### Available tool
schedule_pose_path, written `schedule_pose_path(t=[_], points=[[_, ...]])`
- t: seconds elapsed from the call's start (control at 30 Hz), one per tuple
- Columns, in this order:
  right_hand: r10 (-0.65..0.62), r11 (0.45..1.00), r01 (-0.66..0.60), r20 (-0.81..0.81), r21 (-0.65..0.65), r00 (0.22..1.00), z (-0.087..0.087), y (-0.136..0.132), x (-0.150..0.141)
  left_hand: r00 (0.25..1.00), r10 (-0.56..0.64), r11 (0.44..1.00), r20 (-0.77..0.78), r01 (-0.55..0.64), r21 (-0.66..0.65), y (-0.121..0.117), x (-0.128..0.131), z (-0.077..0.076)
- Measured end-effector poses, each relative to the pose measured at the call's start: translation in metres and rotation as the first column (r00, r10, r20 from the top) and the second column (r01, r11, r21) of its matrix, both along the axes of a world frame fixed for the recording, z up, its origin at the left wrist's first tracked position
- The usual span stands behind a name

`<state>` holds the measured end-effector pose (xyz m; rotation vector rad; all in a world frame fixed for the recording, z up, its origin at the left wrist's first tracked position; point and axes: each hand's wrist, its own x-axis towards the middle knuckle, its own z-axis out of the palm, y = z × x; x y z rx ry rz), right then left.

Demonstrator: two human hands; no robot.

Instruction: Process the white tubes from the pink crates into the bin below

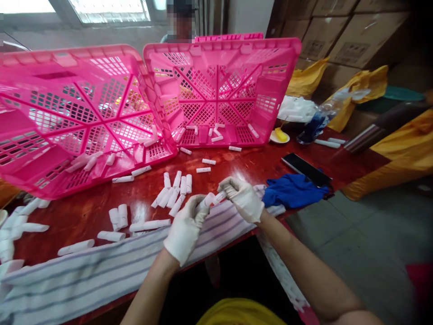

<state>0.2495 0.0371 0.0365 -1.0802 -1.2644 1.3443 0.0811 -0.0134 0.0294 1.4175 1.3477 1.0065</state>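
Both my hands wear white gloves and meet over the edge of the red table [149, 167]. My left hand [187, 228] is closed around a white tube [207, 200], with its end pointing right. Between the fingertips of my right hand [241, 198] is a smaller white piece [219, 197], close against that tube's end; whether the two are joined I cannot tell. Several loose white tubes [172, 196] lie just left of my hands. A striped towel [111, 266] runs along the table's front edge beneath them.
Two pink baskets [216, 144] lie on their sides at the back, with tubes inside. To the right are a blue cloth [294, 191], a phone [306, 169], a bottle [316, 119] and a small dish [286, 137]. Cartons [368, 43] stack behind; a person [181, 22] is beyond the baskets.
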Motion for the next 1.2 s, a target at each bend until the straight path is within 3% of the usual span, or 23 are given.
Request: schedule_pose_path(t=[0.13, 0.23, 0.37, 0.5, 0.6, 0.7, 0.8, 0.9, 1.03, 1.13, 1.2], points=[[-0.073, 0.997, 0.070, -0.060, -0.044, 0.996, 0.014, 0.000, 0.005, 0.995, -0.088, 0.988, 0.050, 0.093, -0.123, -0.005, 0.006, 0.010], [-0.107, 0.994, 0.107, -0.049, 0.000, 0.993, 0.022, 0.000, 0.006, 0.976, -0.179, 0.957, 0.128, 0.203, -0.207, -0.008, 0.006, 0.013], [-0.092, 0.995, 0.092, 0.002, 0.042, 0.996, 0.022, 0.004, 0.006, 0.926, -0.278, 0.910, 0.255, 0.339, -0.238, -0.012, 0.003, 0.014], [-0.112, 0.993, 0.112, -0.005, 0.048, 0.994, 0.019, 0.004, 0.010, 0.892, -0.309, 0.875, 0.331, 0.403, -0.268, -0.013, 0.000, 0.017], [-0.156, 0.975, 0.144, 0.062, 0.169, 0.986, 0.022, -0.004, 0.011, 0.846, -0.303, 0.845, 0.439, 0.451, -0.287, -0.011, -0.001, 0.018], [-0.103, 0.952, 0.043, 0.185, 0.304, 0.977, 0.027, -0.016, 0.007, 0.745, -0.282, 0.786, 0.604, 0.541, -0.300, -0.011, 0.001, 0.018], [0.014, 0.960, -0.085, 0.257, 0.268, 0.966, 0.027, -0.024, 0.002, 0.675, -0.229, 0.758, 0.702, 0.576, -0.307, -0.012, 0.008, 0.016], [0.040, 0.974, -0.090, 0.231, 0.210, 0.972, 0.020, -0.026, 0.003, 0.729, -0.168, 0.823, 0.663, 0.474, -0.314, -0.014, 0.017, 0.011], [-0.084, 0.985, 0.074, 0.062, 0.154, 0.995, 0.009, -0.026, 0.009, 0.846, -0.168, 0.882, 0.507, 0.359, -0.306, -0.015, 0.024, 0.008], [-0.188, 0.977, 0.187, -0.001, 0.103, 0.982, 0.006, -0.027, 0.010, 0.970, -0.150, 0.957, 0.191, 0.191, -0.218, -0.015, 0.026, 0.011], [-0.228, 0.968, 0.227, -0.003, 0.106, 0.974, 0.007, -0.027, 0.009, 0.995, -0.097, 0.990, -0.029, 0.093, -0.109, -0.015, 0.029, 0.013]])
